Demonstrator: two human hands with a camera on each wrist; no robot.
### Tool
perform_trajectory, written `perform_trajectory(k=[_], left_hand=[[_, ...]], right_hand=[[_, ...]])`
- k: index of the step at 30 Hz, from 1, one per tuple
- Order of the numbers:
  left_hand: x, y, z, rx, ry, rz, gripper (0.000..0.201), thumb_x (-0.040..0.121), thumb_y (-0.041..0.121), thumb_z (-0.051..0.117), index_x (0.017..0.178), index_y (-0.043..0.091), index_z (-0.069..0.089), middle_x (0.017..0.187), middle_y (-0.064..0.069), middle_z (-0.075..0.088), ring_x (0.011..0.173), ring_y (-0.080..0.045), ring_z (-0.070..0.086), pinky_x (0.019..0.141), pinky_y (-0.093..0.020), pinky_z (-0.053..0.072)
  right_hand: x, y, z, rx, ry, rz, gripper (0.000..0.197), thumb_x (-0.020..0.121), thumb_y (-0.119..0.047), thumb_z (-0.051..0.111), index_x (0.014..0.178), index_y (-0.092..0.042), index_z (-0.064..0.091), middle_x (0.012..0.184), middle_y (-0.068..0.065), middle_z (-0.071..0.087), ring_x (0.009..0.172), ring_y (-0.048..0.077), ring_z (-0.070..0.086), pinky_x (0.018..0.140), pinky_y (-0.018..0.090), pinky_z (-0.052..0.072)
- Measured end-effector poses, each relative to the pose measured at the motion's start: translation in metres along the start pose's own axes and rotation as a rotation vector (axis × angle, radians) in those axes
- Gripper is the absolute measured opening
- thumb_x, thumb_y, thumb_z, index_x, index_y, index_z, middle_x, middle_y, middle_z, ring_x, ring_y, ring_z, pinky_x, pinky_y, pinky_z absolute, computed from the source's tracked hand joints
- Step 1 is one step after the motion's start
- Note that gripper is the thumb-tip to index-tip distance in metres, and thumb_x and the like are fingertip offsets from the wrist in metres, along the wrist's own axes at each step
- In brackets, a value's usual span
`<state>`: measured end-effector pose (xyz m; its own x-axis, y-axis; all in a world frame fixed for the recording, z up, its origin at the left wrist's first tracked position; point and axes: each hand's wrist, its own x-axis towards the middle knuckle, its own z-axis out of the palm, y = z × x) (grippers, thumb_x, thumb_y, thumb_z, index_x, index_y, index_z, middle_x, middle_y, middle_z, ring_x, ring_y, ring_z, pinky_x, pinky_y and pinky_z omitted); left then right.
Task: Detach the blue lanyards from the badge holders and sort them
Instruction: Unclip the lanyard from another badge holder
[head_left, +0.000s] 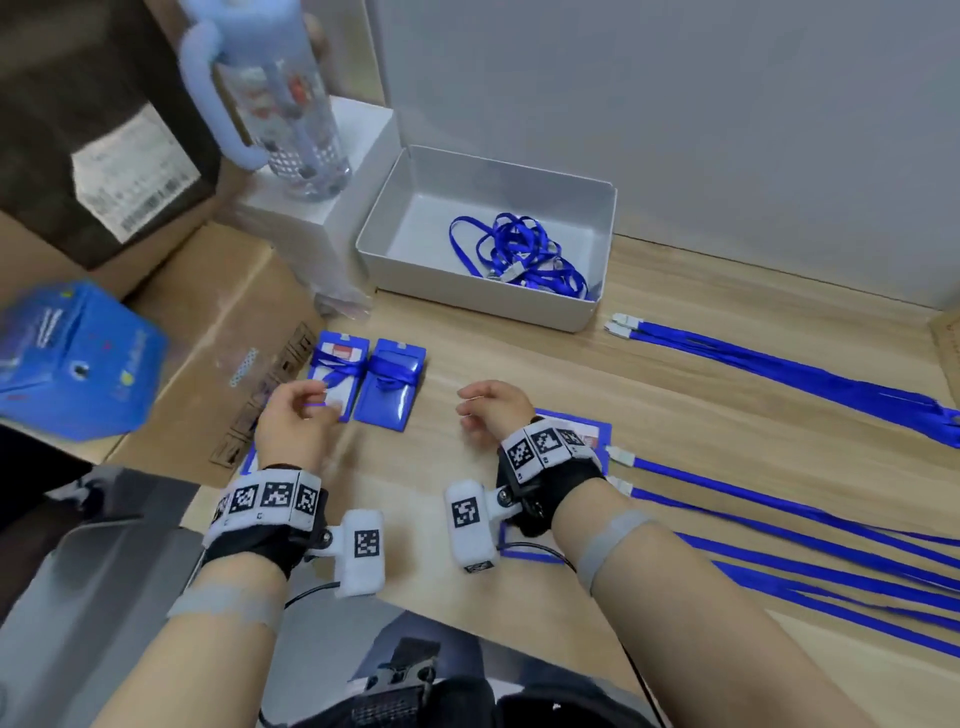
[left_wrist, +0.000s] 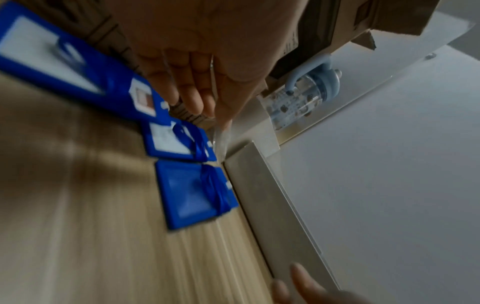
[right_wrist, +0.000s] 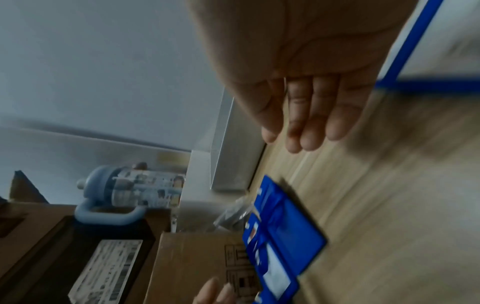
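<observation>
Blue badge holders (head_left: 368, 382), two still wrapped in lanyards, lie at centre-left of the head view, both the left hand (head_left: 293, 423) and right hand (head_left: 491, 410) loosely curled and empty; next likely means grasping one to unclip.

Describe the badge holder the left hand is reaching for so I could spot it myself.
Find the grey tray at the back of the wooden table. In front of its left end, two blue badge holders lie side by side. It is the left one, beside the cardboard box: it shows a white card, while its neighbour looks plain blue.
</observation>
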<state>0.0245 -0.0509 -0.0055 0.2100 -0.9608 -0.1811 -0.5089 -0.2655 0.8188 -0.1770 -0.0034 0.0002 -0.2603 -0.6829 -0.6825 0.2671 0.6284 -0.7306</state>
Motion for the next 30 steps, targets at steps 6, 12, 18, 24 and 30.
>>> perform_trajectory(k=[6,12,18,24,30], left_hand=[[0.047,0.008,-0.017,0.367,-0.219,0.200,0.046,0.071,-0.004,0.065,0.113,0.012,0.060,0.120,-0.011,0.057,0.110,-0.027,0.053,0.091,-0.029,0.038],[0.054,0.011,-0.005,0.138,-0.387,0.129,0.042,0.074,-0.011,0.061,0.112,0.008,0.060,0.122,-0.010,0.058,0.115,-0.020,0.052,0.088,-0.013,0.031],[0.058,0.018,0.011,-0.077,-0.456,-0.012,0.049,0.077,-0.010,0.063,0.122,0.002,0.050,0.128,-0.014,0.054,0.123,-0.026,0.048,0.096,-0.026,0.036],[0.048,0.039,0.038,-0.176,-0.578,-0.095,0.065,0.081,-0.001,0.063,0.138,0.002,0.032,0.139,-0.015,0.041,0.129,-0.024,0.041,0.105,-0.028,0.033],[0.023,0.071,0.060,-0.253,-0.726,-0.040,0.021,0.084,-0.006,0.054,0.099,0.009,0.057,0.063,0.012,0.070,0.063,0.001,0.064,0.059,-0.010,0.050]], right_hand=[[0.029,-0.009,0.060,-0.075,-0.009,0.046,0.024,0.083,0.005,0.048,0.074,-0.017,0.055,0.064,0.002,0.047,0.053,0.013,0.042,0.042,0.018,0.035],[0.042,-0.019,0.070,-0.140,-0.076,0.022,0.040,0.086,0.009,0.046,0.123,-0.004,0.055,0.083,-0.004,0.052,0.067,0.001,0.043,0.057,0.007,0.035],[0.033,-0.024,0.051,0.046,0.036,-0.010,0.036,0.087,0.007,0.045,0.118,-0.005,0.060,0.090,0.004,0.059,0.072,0.012,0.052,0.061,0.015,0.040],[0.018,-0.031,0.017,0.204,-0.059,-0.039,0.032,0.087,0.002,0.050,0.109,-0.016,0.063,0.101,0.004,0.064,0.082,0.009,0.058,0.074,0.022,0.043],[-0.006,-0.043,-0.021,0.152,-0.015,-0.215,0.020,0.083,0.003,0.059,0.096,-0.010,0.067,0.082,0.005,0.063,0.074,0.012,0.060,0.076,0.018,0.052]])
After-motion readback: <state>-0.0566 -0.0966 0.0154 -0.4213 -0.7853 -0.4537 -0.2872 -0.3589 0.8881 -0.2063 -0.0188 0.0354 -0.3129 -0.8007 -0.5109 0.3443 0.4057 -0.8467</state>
